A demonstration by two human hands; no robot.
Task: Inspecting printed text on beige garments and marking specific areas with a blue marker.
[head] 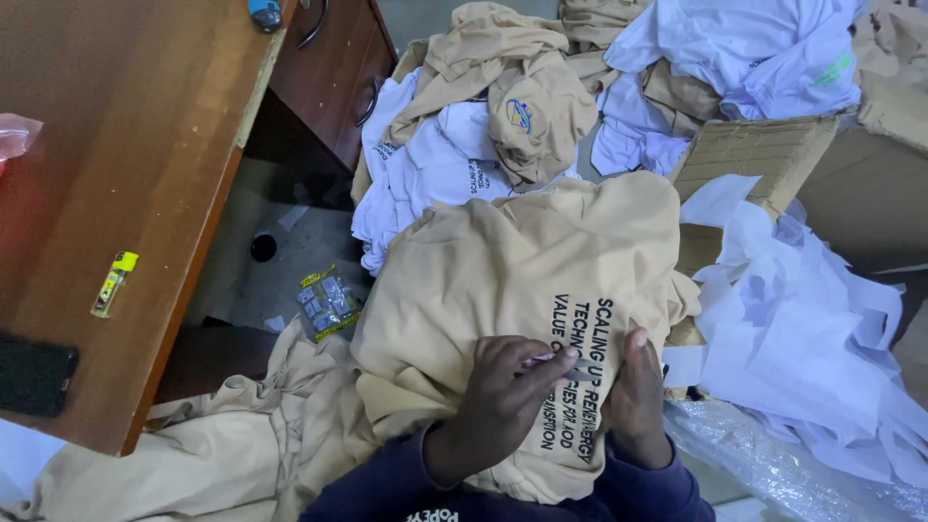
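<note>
A tan shirt (503,271) with dark printed lettering lies bunched across my lap. My left hand (498,401) is shut on a small tool with a pink handle and a metal tip (561,363), held over the lettering. My right hand (638,396) rests on the cloth just right of the tool's tip, with its thumb pressing the fabric flat beside the print. Both arms wear dark blue sleeves (387,488).
A wooden desk (126,174) with drawers stands at the left, bearing a yellow lighter (114,283) and a black phone (34,375). Heaps of white shirts (435,164) and tan shirts lie ahead. To the right are a cardboard box (754,155), white paper sheets (802,329) and plastic wrap (773,464).
</note>
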